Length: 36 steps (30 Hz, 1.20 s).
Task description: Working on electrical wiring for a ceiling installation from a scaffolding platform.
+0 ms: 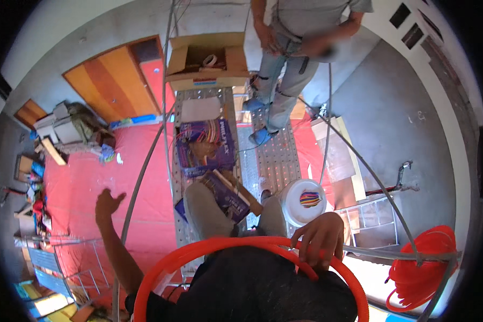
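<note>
An orange corrugated tube [220, 242] curves in a loop across my body. My right hand [322, 239] is closed over it on the right, fingers bent around the tube. My left hand [110, 206] is raised out to the left over the red floor covering, fingers apart and holding nothing. Below me on the perforated scaffold planks [276, 161] lie a torn purple box with coloured wire coils [204, 145] and a second crumpled purple carton [222, 196] by my legs. A white round container [301, 217] with multicoloured bundled strands on it stands right of my knee.
A co-worker [284, 80] stands on the planks ahead. An open cardboard box [204, 80] holds a white tape roll. Metal poles [362, 161] slant around me. A coil of orange tube [418, 265] hangs at the right rail. Piled items [78, 129] line the left wall.
</note>
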Each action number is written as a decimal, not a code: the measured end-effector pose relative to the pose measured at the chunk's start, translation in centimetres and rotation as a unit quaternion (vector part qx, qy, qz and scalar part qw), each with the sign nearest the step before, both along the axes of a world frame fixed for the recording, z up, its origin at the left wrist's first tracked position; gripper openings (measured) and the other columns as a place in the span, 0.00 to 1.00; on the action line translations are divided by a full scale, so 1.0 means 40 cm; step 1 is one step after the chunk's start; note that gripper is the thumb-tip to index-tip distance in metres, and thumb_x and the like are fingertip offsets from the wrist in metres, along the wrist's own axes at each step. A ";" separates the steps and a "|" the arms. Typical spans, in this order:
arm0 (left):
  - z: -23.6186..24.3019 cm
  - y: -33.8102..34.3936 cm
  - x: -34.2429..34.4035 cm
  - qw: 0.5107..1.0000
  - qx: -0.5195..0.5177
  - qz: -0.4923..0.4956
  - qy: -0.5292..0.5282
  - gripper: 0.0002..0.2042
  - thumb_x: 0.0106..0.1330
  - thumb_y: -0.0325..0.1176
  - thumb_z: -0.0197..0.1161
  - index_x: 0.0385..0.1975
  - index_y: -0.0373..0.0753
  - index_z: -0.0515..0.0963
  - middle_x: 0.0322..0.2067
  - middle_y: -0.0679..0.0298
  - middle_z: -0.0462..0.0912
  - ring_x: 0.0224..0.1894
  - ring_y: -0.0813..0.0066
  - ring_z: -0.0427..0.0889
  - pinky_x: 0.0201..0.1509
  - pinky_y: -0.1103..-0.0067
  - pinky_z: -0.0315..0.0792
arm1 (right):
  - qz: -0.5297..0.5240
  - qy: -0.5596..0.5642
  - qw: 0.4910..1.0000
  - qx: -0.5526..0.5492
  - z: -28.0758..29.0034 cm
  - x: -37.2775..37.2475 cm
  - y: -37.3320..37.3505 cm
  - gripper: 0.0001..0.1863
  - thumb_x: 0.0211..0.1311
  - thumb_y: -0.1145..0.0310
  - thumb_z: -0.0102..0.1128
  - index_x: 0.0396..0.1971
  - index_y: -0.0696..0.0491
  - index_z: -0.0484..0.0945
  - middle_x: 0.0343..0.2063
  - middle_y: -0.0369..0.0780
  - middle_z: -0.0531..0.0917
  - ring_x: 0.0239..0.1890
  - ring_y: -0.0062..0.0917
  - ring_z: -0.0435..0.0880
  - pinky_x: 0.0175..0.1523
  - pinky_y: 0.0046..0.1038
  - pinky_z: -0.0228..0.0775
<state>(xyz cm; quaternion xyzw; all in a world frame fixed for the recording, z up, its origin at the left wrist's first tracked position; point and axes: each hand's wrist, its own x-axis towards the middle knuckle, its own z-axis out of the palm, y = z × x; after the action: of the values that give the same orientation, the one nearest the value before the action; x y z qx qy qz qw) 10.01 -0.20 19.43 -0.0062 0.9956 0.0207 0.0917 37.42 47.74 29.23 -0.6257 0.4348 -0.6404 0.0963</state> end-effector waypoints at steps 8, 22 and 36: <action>-0.254 0.045 -0.025 0.919 0.185 0.122 -0.325 0.23 0.50 0.50 0.61 0.25 0.30 0.72 0.21 0.53 0.78 0.25 0.64 0.80 0.30 0.68 0.74 | -0.069 -0.044 0.995 -0.057 -0.034 0.011 0.022 0.27 0.47 0.56 0.62 0.45 0.56 0.69 0.41 0.48 0.73 0.45 0.42 0.72 0.48 0.46 0.58; -0.304 0.014 -0.057 0.860 0.395 0.092 -0.311 0.17 0.56 0.39 0.56 0.20 0.28 0.71 0.20 0.52 0.77 0.19 0.66 0.78 0.24 0.75 0.75 | -0.913 -0.175 0.357 0.088 -0.439 -0.391 0.190 0.27 0.50 0.62 0.61 0.47 0.62 0.66 0.40 0.43 0.74 0.39 0.25 0.74 0.44 0.26 0.67; -0.290 0.031 -0.064 0.855 0.388 0.115 -0.324 0.13 0.53 0.34 0.59 0.20 0.27 0.72 0.18 0.54 0.77 0.18 0.67 0.78 0.22 0.76 0.75 | -0.729 -0.417 0.515 -0.171 -0.461 -0.460 0.142 0.17 0.61 0.57 0.44 0.35 0.58 0.72 0.16 0.33 0.70 0.20 0.17 0.68 0.28 0.23 0.62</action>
<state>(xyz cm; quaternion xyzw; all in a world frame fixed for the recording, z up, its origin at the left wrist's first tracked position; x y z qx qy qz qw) 7.47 1.05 7.82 -0.0905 0.8133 0.4121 0.4007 19.01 53.44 10.78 0.2454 0.5308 -0.7352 -0.3429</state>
